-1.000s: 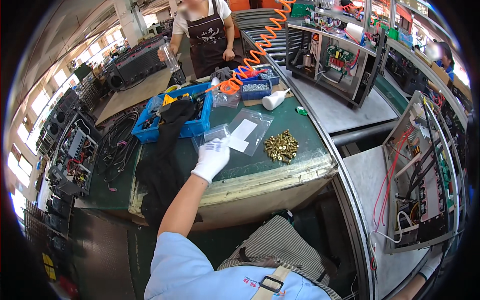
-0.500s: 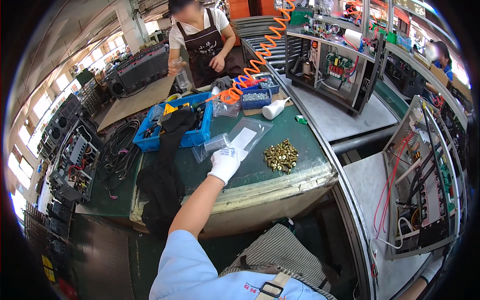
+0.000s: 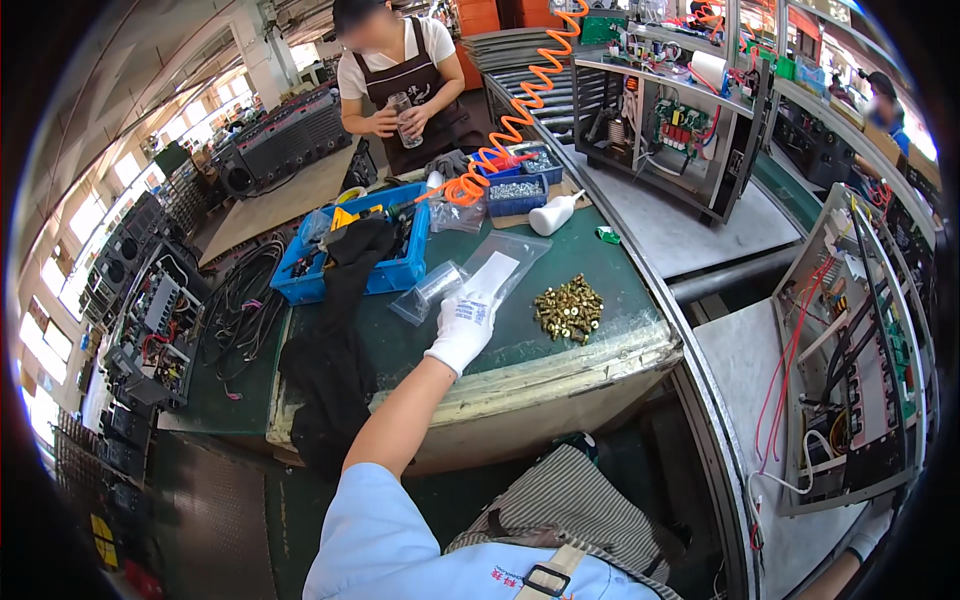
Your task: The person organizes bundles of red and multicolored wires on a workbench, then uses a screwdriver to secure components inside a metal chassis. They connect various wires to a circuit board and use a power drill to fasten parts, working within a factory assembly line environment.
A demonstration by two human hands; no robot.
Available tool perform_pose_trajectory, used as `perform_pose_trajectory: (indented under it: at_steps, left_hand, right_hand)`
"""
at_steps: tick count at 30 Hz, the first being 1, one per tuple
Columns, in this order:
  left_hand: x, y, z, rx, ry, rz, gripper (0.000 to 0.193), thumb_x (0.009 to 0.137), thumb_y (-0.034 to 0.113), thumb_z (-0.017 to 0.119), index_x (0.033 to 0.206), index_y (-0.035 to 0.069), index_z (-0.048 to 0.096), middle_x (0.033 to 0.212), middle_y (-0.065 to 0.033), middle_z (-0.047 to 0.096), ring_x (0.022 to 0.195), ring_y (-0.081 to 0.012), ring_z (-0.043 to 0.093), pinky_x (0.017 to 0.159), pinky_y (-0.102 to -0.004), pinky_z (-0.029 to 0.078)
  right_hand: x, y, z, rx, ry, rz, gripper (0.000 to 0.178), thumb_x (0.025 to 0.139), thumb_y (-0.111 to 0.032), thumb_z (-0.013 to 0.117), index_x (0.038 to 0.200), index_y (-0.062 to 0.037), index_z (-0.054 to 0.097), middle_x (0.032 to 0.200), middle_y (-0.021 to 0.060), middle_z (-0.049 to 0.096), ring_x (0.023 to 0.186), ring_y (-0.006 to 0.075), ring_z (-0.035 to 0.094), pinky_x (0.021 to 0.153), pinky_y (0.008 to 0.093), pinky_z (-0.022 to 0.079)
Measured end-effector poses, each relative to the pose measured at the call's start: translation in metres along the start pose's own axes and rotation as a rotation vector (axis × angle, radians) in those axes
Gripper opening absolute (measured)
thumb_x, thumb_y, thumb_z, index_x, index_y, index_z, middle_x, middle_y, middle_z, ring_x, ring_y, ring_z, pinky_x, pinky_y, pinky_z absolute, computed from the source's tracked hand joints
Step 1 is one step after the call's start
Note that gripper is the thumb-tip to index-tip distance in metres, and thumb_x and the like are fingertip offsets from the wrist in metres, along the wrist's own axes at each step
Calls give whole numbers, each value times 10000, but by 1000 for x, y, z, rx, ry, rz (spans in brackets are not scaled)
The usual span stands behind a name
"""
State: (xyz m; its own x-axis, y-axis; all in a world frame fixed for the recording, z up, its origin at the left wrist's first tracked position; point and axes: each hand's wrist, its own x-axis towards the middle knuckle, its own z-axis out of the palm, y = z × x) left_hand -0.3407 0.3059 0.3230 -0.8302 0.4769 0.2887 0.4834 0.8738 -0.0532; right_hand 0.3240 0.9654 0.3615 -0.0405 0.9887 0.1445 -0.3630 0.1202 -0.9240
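My left hand (image 3: 464, 333), in a white glove, reaches over the green bench. Its fingers are closed on the near end of a clear plastic bag (image 3: 518, 258) with a white label (image 3: 490, 275). Just left of those fingers lies a second clear bag with a clear cylindrical piece (image 3: 438, 284). A pile of brass-coloured bolts (image 3: 568, 308) sits to the right of the bags. At the lower right rim, my gloved right hand (image 3: 872, 530) is beside the bottom edge of an open machine chassis (image 3: 850, 400). Its fingers are hidden.
A blue crate (image 3: 400, 276) of tools with a black cloth (image 3: 325, 370) stands left. Behind are blue bins of small hardware (image 3: 515, 198), a white bottle (image 3: 553, 215) and a coiled orange hose (image 3: 520, 110). Across the bench a co-worker (image 3: 410, 85) holds a clear container.
My left hand has shifted slightly right and nearer along the labelled bag. The co-worker has brought both hands together on the clear container. My right hand stays at the chassis.
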Motion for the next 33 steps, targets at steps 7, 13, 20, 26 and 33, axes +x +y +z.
perform_pose_trajectory:
  at_steps: [7, 13, 20, 26, 33]
  left_hand:
    - [-4, -62, -42, -2062, 369, -471, 153, 903, 199, 607, 967, 61, 599, 982, -90, 684, 844, -260, 684, 760, -378, 543]
    - [-9, -155, 15, -2208, 332, -242, 237, 894, 214, 612, 1038, 27, 584, 1100, -114, 644, 1059, -274, 610, 943, -410, 482]
    - [-29, -147, -4, -1181, 249, -209, 259, 910, 122, 550, 1080, -53, 638, 978, -142, 693, 824, -226, 666, 698, -318, 536]
    - [13, -115, 24, -1698, 366, -432, 122, 757, -72, 552, 822, -58, 654, 844, -113, 651, 729, -222, 587, 672, -345, 502]
    - [-1, -123, 2, -658, 439, -234, 123, 802, 75, 659, 846, -40, 661, 801, -113, 671, 696, -210, 584, 628, -356, 479]
  right_hand:
    - [-6, 4, 9, -12, -20, -6, 620, 918, -345, 643, 1408, -22, 443, 1334, 97, 543, 1216, 190, 498, 1053, 304, 358]
    - [-5, 14, 3, -4, -48, -21, 631, 908, -345, 662, 1403, -16, 448, 1326, 99, 549, 1209, 190, 503, 1048, 300, 359]
    - [-90, -49, 111, -129, -43, -263, 644, 897, -345, 683, 1396, -10, 454, 1316, 101, 556, 1200, 189, 509, 1042, 296, 361]
    - [-92, -63, 94, 0, -91, -191, 654, 897, -304, 697, 1411, -2, 429, 1335, 111, 539, 1234, 194, 488, 1065, 294, 338]
    - [-141, -110, 137, 95, -87, -315, 807, 921, -200, 673, 1531, -9, 179, 1558, 132, 262, 1431, 209, 261, 1154, 309, 201]
